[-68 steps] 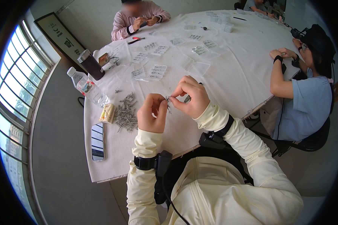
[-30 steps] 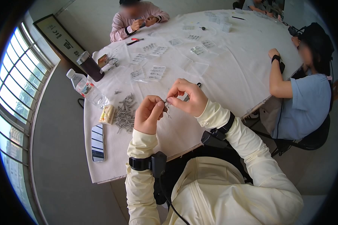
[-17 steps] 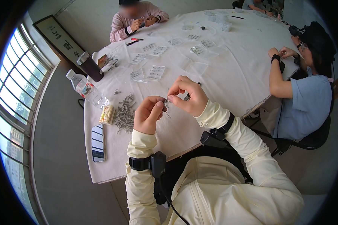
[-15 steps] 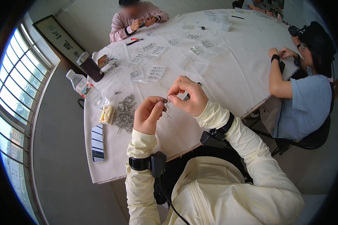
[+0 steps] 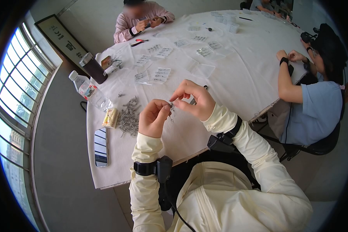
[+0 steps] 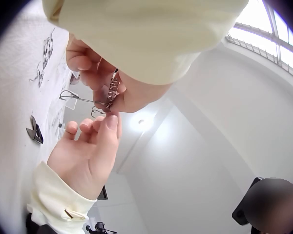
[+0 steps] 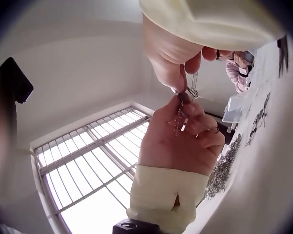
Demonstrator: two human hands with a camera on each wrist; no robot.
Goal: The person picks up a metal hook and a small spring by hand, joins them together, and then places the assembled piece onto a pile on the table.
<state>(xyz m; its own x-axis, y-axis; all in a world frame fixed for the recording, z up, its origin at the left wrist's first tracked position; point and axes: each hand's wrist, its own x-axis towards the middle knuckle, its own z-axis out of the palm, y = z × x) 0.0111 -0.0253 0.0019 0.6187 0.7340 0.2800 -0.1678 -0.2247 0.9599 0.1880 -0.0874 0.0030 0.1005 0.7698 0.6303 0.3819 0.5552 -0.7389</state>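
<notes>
My left hand (image 5: 154, 118) pinches a silver coil spring (image 6: 114, 90) between thumb and bent fingers. Fishhooks (image 6: 77, 97) on thin shanks stick out from the spring's lower end. From the other side my right hand (image 5: 195, 101) meets it, thumb and index fingertips right at the end of the spring where the hooks join. The right wrist view shows a wire loop (image 7: 192, 91) beside these fingertips, and more wire across the left palm. Left of the hands lies a heap of wire springs (image 5: 129, 118). A dark cutting tool (image 6: 35, 131) lies on the cloth, partly behind my right hand in the head view.
A phone (image 5: 101, 147), a tissue pack (image 5: 110, 118), a water bottle (image 5: 89, 92) and a dark flask (image 5: 93, 67) line the left side. Clear trays with small metal pieces (image 5: 161, 74) and red-handled pliers (image 5: 139, 42) lie farther back. Other people sit around the white-clothed table.
Both hands stay nearly in place over the table. My right index finger has straightened and lifted slightly from the thumb, while the left hand keeps its pinch.
</notes>
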